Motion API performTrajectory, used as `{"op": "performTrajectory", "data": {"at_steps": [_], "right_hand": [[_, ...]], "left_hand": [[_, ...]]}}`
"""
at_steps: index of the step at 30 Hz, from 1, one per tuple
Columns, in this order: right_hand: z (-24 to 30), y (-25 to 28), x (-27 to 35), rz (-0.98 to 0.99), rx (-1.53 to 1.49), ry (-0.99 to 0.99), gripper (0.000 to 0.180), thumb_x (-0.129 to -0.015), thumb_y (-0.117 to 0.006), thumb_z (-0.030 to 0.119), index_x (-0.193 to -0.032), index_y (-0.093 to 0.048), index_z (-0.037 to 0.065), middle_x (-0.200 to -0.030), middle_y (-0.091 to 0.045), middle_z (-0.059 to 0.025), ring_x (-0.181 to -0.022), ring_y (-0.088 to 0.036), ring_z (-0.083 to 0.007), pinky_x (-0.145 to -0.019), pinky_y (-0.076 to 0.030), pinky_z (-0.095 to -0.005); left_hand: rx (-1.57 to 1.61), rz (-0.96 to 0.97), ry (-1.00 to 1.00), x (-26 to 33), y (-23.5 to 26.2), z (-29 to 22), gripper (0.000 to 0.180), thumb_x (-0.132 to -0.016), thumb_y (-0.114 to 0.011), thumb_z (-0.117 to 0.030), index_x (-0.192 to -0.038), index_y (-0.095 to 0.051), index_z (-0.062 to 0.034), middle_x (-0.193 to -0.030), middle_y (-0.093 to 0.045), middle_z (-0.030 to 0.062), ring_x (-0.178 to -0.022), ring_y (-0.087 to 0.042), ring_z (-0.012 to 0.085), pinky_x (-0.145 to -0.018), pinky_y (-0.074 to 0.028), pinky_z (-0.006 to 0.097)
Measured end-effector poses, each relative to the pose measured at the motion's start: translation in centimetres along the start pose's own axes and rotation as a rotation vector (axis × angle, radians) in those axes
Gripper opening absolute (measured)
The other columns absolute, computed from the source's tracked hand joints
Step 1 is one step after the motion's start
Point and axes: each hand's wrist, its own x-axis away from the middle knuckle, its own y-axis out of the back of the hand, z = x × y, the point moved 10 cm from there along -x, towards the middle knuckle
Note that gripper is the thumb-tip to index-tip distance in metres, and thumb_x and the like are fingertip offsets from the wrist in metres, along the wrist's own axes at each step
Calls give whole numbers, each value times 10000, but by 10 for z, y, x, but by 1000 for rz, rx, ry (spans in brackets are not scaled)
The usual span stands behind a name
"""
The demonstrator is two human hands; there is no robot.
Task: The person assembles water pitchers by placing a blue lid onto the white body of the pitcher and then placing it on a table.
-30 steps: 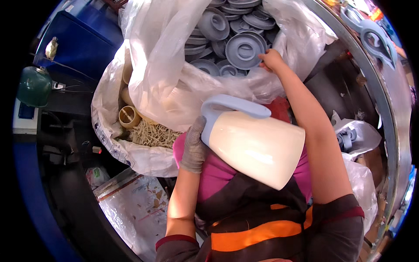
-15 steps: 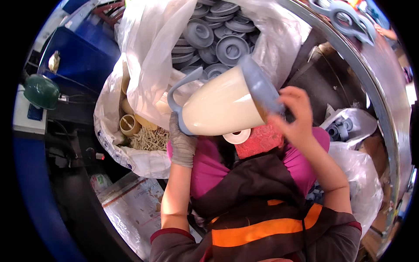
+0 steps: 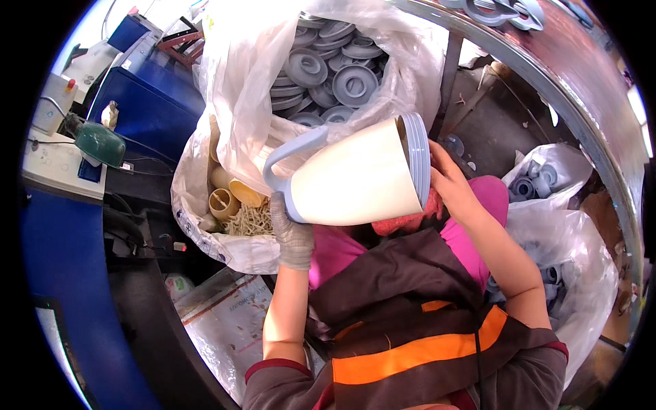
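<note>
A cream jug body (image 3: 355,174) with a blue-grey handle (image 3: 295,152) lies tilted on its side in front of me, its mouth toward the right. My left hand (image 3: 290,236), in a grey glove, is closed round the base end beneath the handle. A ribbed blue-grey ring (image 3: 418,164) sits at the mouth. Against its right side is my bare right hand (image 3: 452,183), fingers curled on the ring's edge; part of its grip is hidden behind the ring. Under the mouth end, a red block-like thing (image 3: 398,223) partly shows between my knees.
Ahead stands a plastic-lined bag (image 3: 236,82) of round grey lids (image 3: 355,85). Left of it, a sack (image 3: 205,239) holds cream cups and pale strips. Bags of grey parts (image 3: 540,181) are at right, beside a metal-edged table (image 3: 581,102). A green lamp (image 3: 100,143) is at left.
My right hand has come in against the mouth end. The wide grey rim seen there before now shows as a narrower, ribbed ring. The jug is slightly lower and my view has shifted.
</note>
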Motion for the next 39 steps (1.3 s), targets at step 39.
{"op": "performTrajectory", "data": {"at_steps": [39], "right_hand": [[1, 78, 38, -290, 439, -54, 261, -967, -493, 233, -960, -612, 0, -772, -612, -31, -680, -587, -89, -561, -446, -241]], "left_hand": [[-361, 131, -229, 21, -38, -32, 526, -935, -512, -366, -1270, -490, 38, -1214, -564, 108, -1115, -530, 189, -985, -410, 333]]}}
